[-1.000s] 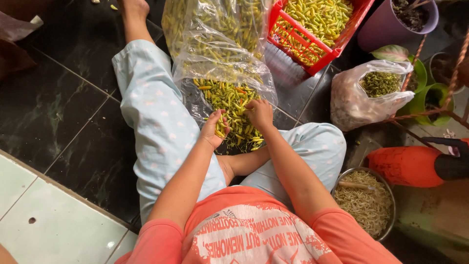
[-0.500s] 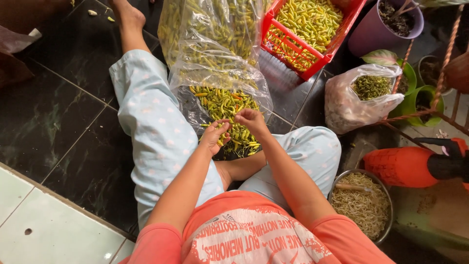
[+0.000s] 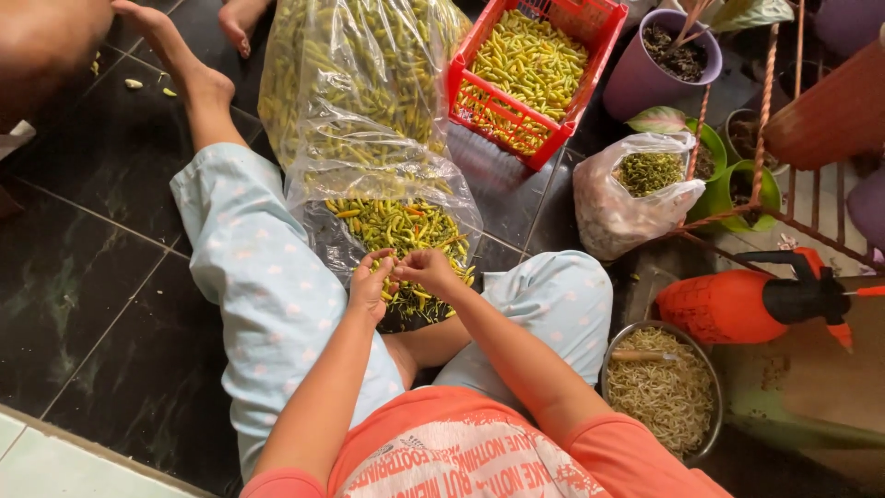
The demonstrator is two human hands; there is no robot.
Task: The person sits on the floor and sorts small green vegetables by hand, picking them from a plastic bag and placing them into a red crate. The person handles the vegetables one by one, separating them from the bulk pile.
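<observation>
Left hand and right hand meet over open plastic bag on floor between legs. Fingers of both hands pinched on one small chili, held just above chili pile in bag mouth. Red crate: yellow-green chilies. Small bag: green stems. Metal bowl: pale stems.
</observation>
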